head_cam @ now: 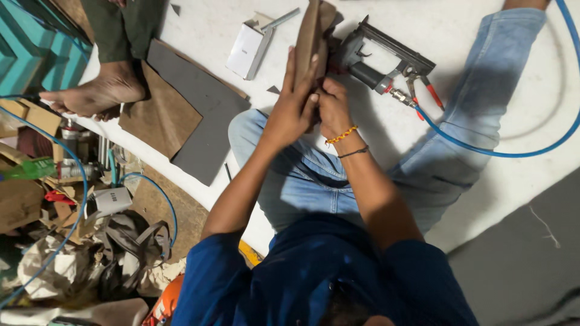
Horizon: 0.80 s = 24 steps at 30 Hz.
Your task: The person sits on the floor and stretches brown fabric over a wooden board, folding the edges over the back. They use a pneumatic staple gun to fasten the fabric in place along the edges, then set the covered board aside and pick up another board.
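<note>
Your left hand [294, 105] lies flat against the near face of the brown leather piece [310, 36], fingers straight and pressed together, pointing toward the top of the frame. Your right hand [331, 107] sits just beside it, fingers curled and pinching the lower edge of the same piece; a beaded orange bracelet [342, 134] and a thin dark band circle that wrist. The leather piece stands upright in the upper middle of the frame, above your knees in light blue jeans. Just right of it on the white floor [471, 199] lies a black pneumatic stapler [386, 57] with red-handled fittings, a blue air hose [501, 151] looping away toward the right edge. Left of the leather piece lies a small white box [246, 51], and farther left flat sheets of grey and brown material [187, 115] are spread on the floor. At the upper left of the frame another person's bare foot [96, 93] rests at the edge of those sheets. The lower left holds a clutter of scraps, cardboard and hoses.
</note>
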Motion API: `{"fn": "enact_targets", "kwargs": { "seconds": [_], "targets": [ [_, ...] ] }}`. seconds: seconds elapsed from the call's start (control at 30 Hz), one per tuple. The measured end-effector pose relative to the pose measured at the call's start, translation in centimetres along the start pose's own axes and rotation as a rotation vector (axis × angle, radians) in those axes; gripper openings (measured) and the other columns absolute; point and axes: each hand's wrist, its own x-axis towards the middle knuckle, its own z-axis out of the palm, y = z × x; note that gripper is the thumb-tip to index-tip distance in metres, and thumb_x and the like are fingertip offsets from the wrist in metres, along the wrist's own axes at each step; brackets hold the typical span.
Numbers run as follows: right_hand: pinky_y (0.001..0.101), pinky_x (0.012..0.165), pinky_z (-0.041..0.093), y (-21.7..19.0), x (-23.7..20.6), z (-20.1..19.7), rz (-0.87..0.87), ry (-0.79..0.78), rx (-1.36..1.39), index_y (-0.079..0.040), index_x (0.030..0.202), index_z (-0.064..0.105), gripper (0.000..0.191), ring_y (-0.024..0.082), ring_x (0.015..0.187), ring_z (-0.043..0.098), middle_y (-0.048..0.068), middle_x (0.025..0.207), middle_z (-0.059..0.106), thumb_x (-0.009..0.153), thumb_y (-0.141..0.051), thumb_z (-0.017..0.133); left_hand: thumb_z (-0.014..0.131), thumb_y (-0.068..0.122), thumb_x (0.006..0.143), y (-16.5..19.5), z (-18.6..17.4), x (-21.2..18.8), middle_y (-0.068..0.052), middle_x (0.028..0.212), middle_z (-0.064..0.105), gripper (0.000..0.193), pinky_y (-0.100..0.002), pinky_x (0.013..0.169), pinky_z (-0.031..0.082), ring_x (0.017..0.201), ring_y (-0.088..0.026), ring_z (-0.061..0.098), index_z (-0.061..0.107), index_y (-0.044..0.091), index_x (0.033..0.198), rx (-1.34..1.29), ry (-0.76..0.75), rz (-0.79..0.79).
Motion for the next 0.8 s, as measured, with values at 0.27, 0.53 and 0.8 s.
{"fn": "enact_targets", "kwargs": {
  "seconds": [0.27, 0.53, 0.8],
  "targets": [
    [0.0266, 0.064, 0.051, -0.4, 0.4, 1.1, 0.127, -0.114, 0.015, -0.008, 0.093, 0.065, 0.016, 0.007, 0.073, 0.057, -0.003, 0.083, 0.062, 0.105, -0.018, 0.060, 0.068, 0.003, 0.086, 1.8, 1.5, -2.4, -0.041, 0.154, 0.033, 0.086, -0.048, 0.073, 0.061, 0.097, -0.054, 0.068, 0.032, 0.018, 0.162, 0.519, 0.096, -0.169],
    [0.0451, 0.080, 0.050, -6.3, 2.5, -7.8, -0.806, 0.100, -1.722, -0.004, 0.106, 0.061, 0.038, 0.035, 0.094, 0.063, 0.018, 0.104, 0.064, 0.086, -0.029, 0.081, 0.073, 0.011, 0.088, 1.0, 1.3, -2.2, -0.039, 0.150, 0.036, 0.082, -0.049, 0.073, 0.060, 0.092, -0.053, 0.069, 0.032, 0.015, 0.160, 0.557, 0.088, -0.165],
    [0.0538, 0.075, 0.051, -8.3, 3.4, -8.9, -0.530, -0.007, -1.954, 0.003, 0.125, 0.053, 0.065, 0.042, 0.086, 0.067, 0.021, 0.096, 0.068, 0.068, -0.010, 0.080, 0.072, 0.011, 0.087, 0.7, 1.4, -2.0, -0.041, 0.145, 0.037, 0.082, -0.049, 0.073, 0.060, 0.090, -0.054, 0.068, 0.034, 0.017, 0.159, 0.598, 0.101, -0.140]
  ]
}}
